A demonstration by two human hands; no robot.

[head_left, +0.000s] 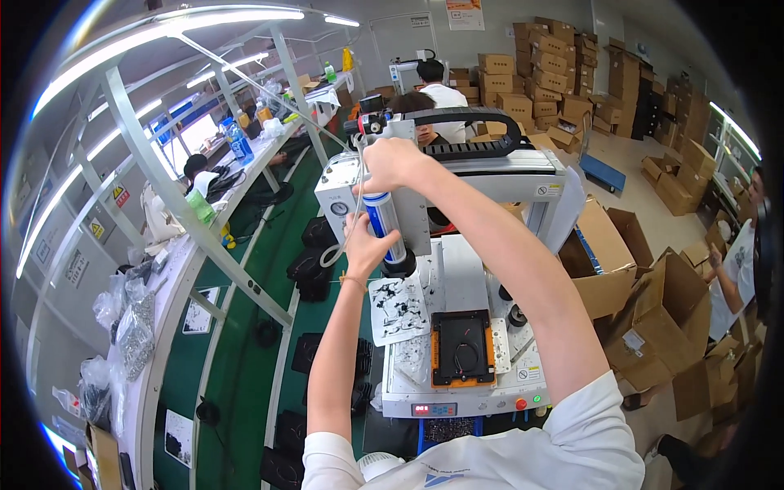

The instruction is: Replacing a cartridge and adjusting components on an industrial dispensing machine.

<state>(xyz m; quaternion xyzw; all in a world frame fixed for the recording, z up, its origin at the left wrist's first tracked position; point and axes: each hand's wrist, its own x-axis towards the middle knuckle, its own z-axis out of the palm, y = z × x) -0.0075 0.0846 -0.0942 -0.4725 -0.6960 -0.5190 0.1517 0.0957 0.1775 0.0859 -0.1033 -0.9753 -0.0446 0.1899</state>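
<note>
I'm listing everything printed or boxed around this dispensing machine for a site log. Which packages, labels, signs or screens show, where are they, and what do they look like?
Small display: machine's front panel, dark strip with red digits.
Warning stickers: machine's base and upper right corner, small white rectangles.
Warning signs: far left wall, white with yellow triangles.
Poster: back wall, white and orange.
Cardboard boxes: stacked at back and open at right, brown.
Clear bags: left bench, holding small parts.

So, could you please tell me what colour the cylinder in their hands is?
The cylinder is blue with white ends, seen best in the head view.
</note>
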